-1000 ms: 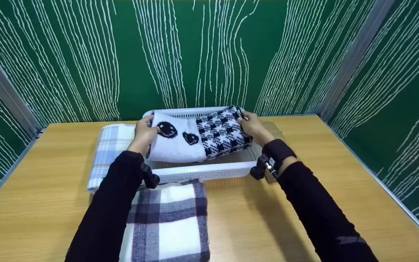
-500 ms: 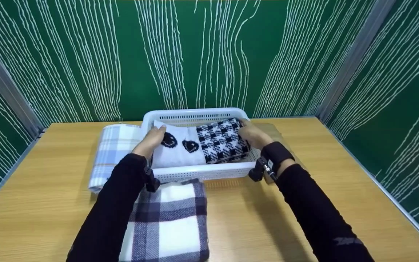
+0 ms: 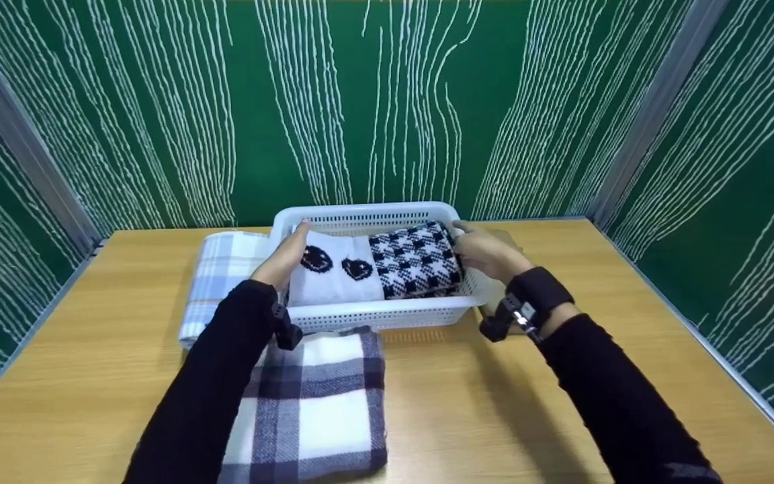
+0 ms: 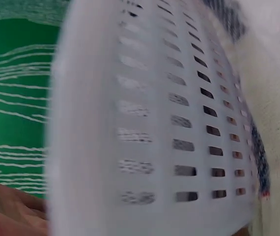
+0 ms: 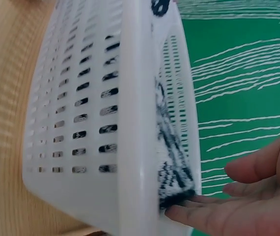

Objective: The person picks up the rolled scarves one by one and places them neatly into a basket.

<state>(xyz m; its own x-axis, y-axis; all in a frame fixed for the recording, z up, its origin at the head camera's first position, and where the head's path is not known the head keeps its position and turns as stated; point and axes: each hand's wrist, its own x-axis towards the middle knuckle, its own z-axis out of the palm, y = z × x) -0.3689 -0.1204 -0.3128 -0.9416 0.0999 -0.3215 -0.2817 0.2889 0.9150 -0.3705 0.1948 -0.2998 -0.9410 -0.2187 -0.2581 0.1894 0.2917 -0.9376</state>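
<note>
A folded black-and-white knit cloth (image 3: 340, 286), part plain with dark ovals and part houndstooth, lies inside a white plastic basket (image 3: 380, 316). At the basket's left end is my left hand (image 3: 284, 257), its thumb up beside the cloth's edge; its other fingers are hidden in the head view. Part of this hand (image 4: 12, 211) shows beyond the rim in the left wrist view. My right hand (image 3: 488, 252) is over the basket's right end. In the right wrist view its fingers are extended, with fingertips (image 5: 177, 212) at the cloth's end, and it grips nothing.
A folded blue-and-white plaid blanket (image 3: 229, 265) lies left of the basket. In front sits a folded dark-and-white checked blanket (image 3: 333, 403). Something flat and brownish (image 3: 509, 236) is partly hidden behind the right hand. A green wall (image 3: 387, 101) stands behind the wooden table (image 3: 454, 417).
Both hands lowered the knit cloth into the basket and let go of it. My right hand has drawn slightly to the right, and the fingers of both hands have loosened.
</note>
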